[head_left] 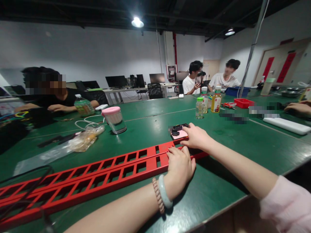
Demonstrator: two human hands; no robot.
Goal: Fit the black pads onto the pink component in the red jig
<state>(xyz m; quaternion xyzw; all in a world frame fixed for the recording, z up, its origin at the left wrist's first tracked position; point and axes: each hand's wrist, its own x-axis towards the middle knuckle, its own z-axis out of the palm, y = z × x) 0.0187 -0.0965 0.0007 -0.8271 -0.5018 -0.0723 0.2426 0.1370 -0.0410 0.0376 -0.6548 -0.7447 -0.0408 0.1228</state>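
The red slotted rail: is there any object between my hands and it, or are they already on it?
Nothing stands between. The left hand rests directly on the end of the red slotted rail. The right hand lies just behind that end, fingers touching the pink phone on the green table.

Long red slotted metal rail (102, 170): near end runs off the left edge, far end covered by the left hand (179, 166) and right hand (196, 137). Pink-backed phone (179, 133): partly under the right hand's fingers, top pixelated. Flat items on the green table (150, 124) at right: pixelated, unidentifiable. Bottle labels: too small to read. Another person's hand (299, 108): cut by the right edge.
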